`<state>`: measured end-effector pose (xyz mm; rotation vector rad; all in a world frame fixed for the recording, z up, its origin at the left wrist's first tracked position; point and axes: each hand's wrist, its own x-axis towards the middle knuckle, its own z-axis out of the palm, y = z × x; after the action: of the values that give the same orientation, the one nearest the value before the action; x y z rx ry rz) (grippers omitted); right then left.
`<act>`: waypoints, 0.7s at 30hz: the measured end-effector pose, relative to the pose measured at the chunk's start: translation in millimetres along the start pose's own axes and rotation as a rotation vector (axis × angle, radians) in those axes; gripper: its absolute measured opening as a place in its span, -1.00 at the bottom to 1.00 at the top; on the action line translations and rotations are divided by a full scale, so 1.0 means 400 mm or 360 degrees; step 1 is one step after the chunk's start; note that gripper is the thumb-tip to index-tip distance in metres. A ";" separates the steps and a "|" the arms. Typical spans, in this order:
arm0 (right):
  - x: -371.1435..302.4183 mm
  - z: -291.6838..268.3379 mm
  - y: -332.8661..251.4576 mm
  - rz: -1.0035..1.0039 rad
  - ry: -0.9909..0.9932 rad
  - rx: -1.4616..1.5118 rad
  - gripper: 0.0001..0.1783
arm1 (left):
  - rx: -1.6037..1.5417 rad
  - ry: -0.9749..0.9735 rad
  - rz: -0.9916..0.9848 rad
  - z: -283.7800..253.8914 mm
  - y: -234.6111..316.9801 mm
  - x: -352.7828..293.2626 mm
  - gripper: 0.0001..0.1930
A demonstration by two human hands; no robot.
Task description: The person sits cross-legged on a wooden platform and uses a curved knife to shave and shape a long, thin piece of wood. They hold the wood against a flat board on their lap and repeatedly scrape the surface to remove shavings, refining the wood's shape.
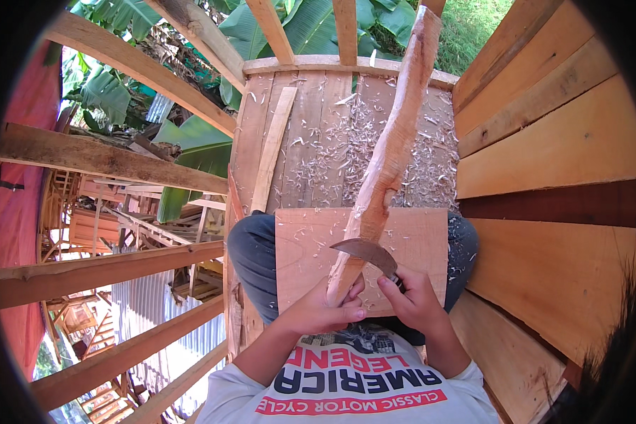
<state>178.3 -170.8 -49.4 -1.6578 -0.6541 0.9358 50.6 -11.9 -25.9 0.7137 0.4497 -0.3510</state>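
Note:
A long, slightly crooked piece of pale wood (385, 169) slants up and away from me, its near end in the grip of my left hand (325, 307). My right hand (411, 297) is closed round the dark handle of a curved knife (364, 251). The hooked blade lies across the wood a little beyond my left hand, its tip pointing left. Under both hands, a flat square board (304, 247) rests over my crossed legs. A few shavings are on this board.
Curled wood shavings (431, 152) litter the plank floor (254, 127). A narrow wood strip (274, 145) lies at the left. Spaced rails (113, 272) edge the left side, with corrugated metal sheets (145, 304) below. Overlapping boards (544, 155) form a wall on the right.

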 end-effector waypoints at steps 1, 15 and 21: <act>0.004 0.000 0.003 -0.0011 -0.0023 -0.0091 -0.78 | 0.0109 0.0069 0.0010 -0.001 -0.007 0.000 -0.61; 0.019 0.004 0.010 -0.0309 0.0213 -0.0792 -0.49 | 0.0547 0.0189 0.0198 0.021 -0.026 -0.017 -0.61; 0.031 -0.008 0.018 -0.0432 0.0369 -0.1038 -0.46 | 0.0676 0.0175 0.0263 0.024 -0.035 -0.022 -0.69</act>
<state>187.4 -164.5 -59.2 -2.1317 -1.0640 0.3315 39.5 -26.8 -22.6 1.1810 0.4208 -0.2535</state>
